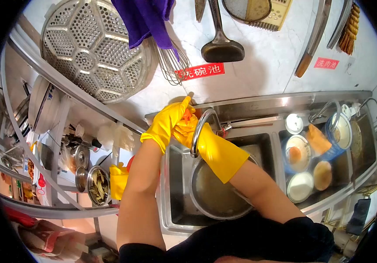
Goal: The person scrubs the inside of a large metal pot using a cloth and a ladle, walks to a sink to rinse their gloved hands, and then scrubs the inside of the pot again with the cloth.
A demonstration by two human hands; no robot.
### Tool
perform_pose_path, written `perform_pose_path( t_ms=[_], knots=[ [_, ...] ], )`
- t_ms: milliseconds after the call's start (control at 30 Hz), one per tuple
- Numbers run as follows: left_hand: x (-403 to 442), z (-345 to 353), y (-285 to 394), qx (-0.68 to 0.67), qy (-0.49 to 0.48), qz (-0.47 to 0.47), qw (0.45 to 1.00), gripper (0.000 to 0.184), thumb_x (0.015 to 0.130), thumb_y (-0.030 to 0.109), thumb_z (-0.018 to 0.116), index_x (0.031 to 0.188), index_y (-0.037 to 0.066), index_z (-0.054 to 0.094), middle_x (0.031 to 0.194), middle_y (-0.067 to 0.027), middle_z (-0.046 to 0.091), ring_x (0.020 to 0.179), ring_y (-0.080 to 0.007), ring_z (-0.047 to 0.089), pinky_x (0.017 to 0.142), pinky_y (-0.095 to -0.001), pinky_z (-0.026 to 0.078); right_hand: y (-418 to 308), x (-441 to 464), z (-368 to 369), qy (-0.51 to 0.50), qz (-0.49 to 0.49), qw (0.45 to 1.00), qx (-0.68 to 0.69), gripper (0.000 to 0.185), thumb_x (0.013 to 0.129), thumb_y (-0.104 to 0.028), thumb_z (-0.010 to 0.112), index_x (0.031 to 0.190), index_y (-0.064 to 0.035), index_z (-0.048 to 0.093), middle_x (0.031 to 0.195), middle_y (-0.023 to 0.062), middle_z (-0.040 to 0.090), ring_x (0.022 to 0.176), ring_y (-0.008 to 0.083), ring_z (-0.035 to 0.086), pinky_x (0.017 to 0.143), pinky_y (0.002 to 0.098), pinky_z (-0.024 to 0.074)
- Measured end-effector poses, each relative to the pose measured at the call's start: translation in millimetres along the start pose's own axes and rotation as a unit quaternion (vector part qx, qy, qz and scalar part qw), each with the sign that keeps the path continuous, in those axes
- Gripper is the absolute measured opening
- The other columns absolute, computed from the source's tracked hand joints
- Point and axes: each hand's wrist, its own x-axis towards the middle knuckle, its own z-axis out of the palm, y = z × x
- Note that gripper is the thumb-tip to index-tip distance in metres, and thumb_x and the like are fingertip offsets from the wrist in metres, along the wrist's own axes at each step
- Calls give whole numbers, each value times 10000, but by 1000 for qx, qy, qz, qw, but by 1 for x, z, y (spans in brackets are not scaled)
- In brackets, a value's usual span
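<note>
- Basin (222, 218): nearest item, wide and round, sits in the sink (167, 206); cloudy liquid inside.
- Bowl (300, 187): in the next compartment, among other bowls.
- Faucet (196, 142): curved spout crosses in front of the right hand's glove.
- Right hand (184, 131): yellow glove, fingers curled against the orange piece; partly hidden by the faucet.
- Left hand (164, 120): yellow glove, closed on the same piece from the other side, one finger extended toward the wall.
- Orange piece (187, 115): between the two hands, above the sink's back left corner. Mostly covered; full shape and material cannot be told.
- Handling (judgement): probably light and soft, folding under little force; gloves may slide on it if wet. Best hold: pinch opposite edges, one per hand, with finger pads rather than tips.
- Whisk (171, 65): hangs on the wall beyond the hands, beside the perforated metal plate (88, 61) and the black turner (222, 50).
</note>
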Motion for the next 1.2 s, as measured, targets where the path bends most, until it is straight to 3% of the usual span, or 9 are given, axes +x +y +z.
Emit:
perform_pose_path(
  t_ms=[233,600,667,733,833,933,1000,1033,1200],
  knots=[
    [-14,-1,30,123,-26,-117,985,605,981,521,261,978,95,690,918,-107,683,905,-254,616,858,-342,440,1,3,-4,-14,24,999,25,404,981,-362,339,1296,-132,445,1352,45,497,1265,220,449,1090,373,334],
    [-17,4,22,113,63,-46,991,600,962,535,281,995,76,666,939,-132,679,880,-297,620,844,-381,444,-3,1,-42,26,27,998,49,477,992,-374,305,1372,-91,362,1329,127,514,1237,261,488,1058,372,393],
    [-22,4,24,88,91,-22,992,583,965,521,320,965,52,666,908,-158,672,843,-312,623,815,-385,461,-12,2,-103,-116,12,974,-195,527,993,-407,307,1348,-31,407,1259,191,560,1185,319,529,1036,385,421],
    [-29,0,24,59,76,-11,995,623,952,550,299,906,67,691,908,-194,664,902,-355,620,853,-411,462,3,-58,54,307,-47,948,-71,562,994,-432,316,1252,31,502,1206,203,592,1081,358,583,993,420,458],
    [-46,-2,15,202,130,271,932,349,877,358,585,1029,44,574,861,-113,629,772,-273,591,744,-371,472,12,-93,17,257,-98,961,-5,588,1001,-438,284,1227,50,523,1175,210,606,1063,363,588,985,446,449],
    [-53,5,16,196,176,353,898,335,880,359,598,1007,51,564,842,-77,614,768,-242,581,744,-354,472,22,-146,28,274,-148,950,28,626,1006,-442,252,1209,86,522,1186,218,600,1053,361,589,1017,433,426],
    [-32,1,-4,-160,71,244,954,369,934,388,527,1064,45,571,926,-67,620,839,-239,579,785,-356,470,27,-192,26,241,-201,945,91,548,1009,-386,320,1224,70,535,1214,205,594,1135,346,570,1005,423,451],
    [-4,-1,-24,-476,-66,64,875,422,976,409,464,1139,38,577,1019,-69,629,909,-247,580,829,-363,468,29,-214,32,252,-216,940,82,544,1011,-380,321,1222,74,534,1215,208,592,1133,347,570,1001,426,456],
    [-82,-1,45,-375,70,170,909,349,969,360,463,1124,74,591,1005,-43,594,922,-185,552,859,-327,451,44,-352,61,232,-341,907,81,525,1002,-362,366,1204,89,540,1174,226,609,1084,358,600,972,451,481]
  ],
)
